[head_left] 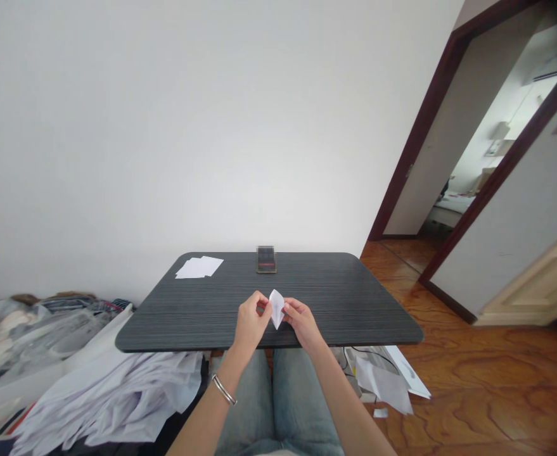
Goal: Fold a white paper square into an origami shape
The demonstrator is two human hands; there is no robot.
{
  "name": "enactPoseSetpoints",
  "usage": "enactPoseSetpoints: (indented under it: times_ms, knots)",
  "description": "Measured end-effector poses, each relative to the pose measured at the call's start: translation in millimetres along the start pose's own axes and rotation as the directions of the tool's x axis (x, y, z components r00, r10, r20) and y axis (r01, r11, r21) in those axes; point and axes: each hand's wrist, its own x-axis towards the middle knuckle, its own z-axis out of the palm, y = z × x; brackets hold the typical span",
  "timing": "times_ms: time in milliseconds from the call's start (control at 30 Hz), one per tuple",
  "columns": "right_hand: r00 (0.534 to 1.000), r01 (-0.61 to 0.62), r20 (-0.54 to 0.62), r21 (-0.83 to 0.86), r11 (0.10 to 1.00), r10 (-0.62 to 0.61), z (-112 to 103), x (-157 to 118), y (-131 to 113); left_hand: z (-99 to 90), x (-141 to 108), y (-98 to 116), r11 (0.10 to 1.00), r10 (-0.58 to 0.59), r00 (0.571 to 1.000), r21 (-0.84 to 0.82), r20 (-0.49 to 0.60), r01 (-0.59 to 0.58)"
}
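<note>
A small piece of folded white paper, roughly diamond-shaped, is held up between my two hands above the near part of the dark table. My left hand pinches its left edge with thumb and fingertips. On the other side, my right hand grips the right edge between thumb and fingers. A silver bracelet circles my left wrist. Several white paper sheets lie overlapping at the table's far left.
A phone leans upright at the table's back edge, near the white wall. Piled white cloth and plastic-wrapped garments lie left of the table. Papers and cables are below its right side, on the wooden floor.
</note>
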Motion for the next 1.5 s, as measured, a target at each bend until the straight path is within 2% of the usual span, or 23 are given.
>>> enactPoseSetpoints:
  times_ms: [233,367,633,800,933,1033,1167,1500]
  knots:
    - [0.997,0.01,0.07,-0.034,0.999,-0.008,1,-1,0,1.6,-3,-1,0.998,0.005,1.0,0.055,0.021,-0.006]
    - [0.999,0.028,0.045,-0.032,0.999,-0.027,3,-2,1,3.1,-5,-2,0.997,-0.031,1.0,0.076,-0.005,0.031]
    - [0.999,0.032,0.008,-0.148,0.988,-0.031,3,-1,7,5.3,-7,-6,0.981,-0.047,0.998,0.188,-0.038,0.054]
    - [0.998,0.051,-0.035,-0.241,0.969,-0.061,-1,0,14,5.4,-8,-13,0.972,-0.103,0.995,0.214,0.006,0.099]
    - [0.995,0.078,-0.031,-0.372,0.925,-0.096,0,-1,12,1.6,-4,-16,0.973,-0.008,0.994,0.228,0.108,-0.017]
    - [0.992,0.092,-0.042,-0.433,0.897,-0.123,2,-2,11,-2.0,0,-16,0.98,0.056,0.981,0.178,0.186,-0.09]
    - [0.992,0.094,-0.033,-0.451,0.887,-0.122,2,-2,10,-6.0,3,-15,0.979,0.088,0.973,0.162,0.211,-0.123]
    - [0.989,0.133,0.01,-0.479,0.868,-0.147,-1,-4,11,-11.5,11,-16,0.965,0.063,0.957,0.228,0.283,-0.131]
